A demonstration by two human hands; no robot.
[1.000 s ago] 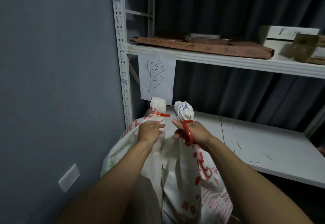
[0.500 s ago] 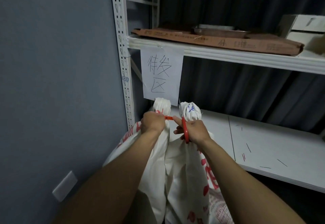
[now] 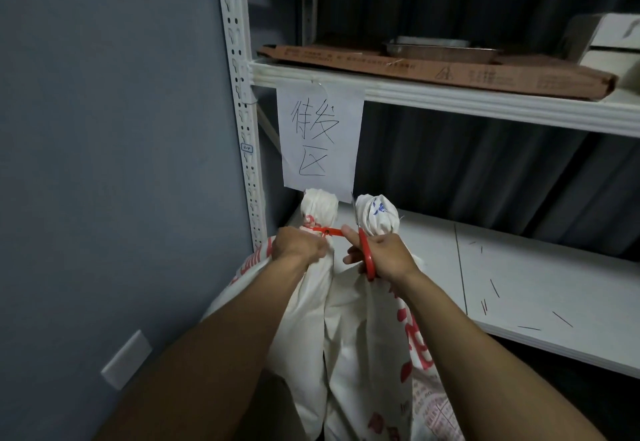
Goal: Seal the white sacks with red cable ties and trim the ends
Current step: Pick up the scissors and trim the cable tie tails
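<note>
Your left hand (image 3: 298, 245) is closed in a fist around the gathered neck of the left white sack (image 3: 313, 288), just below the red cable tie (image 3: 325, 231) cinched there. The tie's free end sticks out to the right, toward your right hand (image 3: 382, 256). That hand is wrapped around the red handles of a pair of scissors (image 3: 364, 250), fingers curled through and around them, thumb reaching up near the tie's tail. The blades point upward between the two sack tops; whether they are parted or together is hard to tell.

The right white sack (image 3: 375, 319) stands touching the left one, its bunched top (image 3: 376, 213) just behind your right hand, with blue marks on the cloth. Both sacks lean against the lower shelf (image 3: 540, 288), where thin dark offcuts (image 3: 494, 287) lie scattered. A handwritten paper sign (image 3: 320, 139) hangs from the upper shelf (image 3: 450, 95), which carries a flat brown carton (image 3: 450, 71).
</note>
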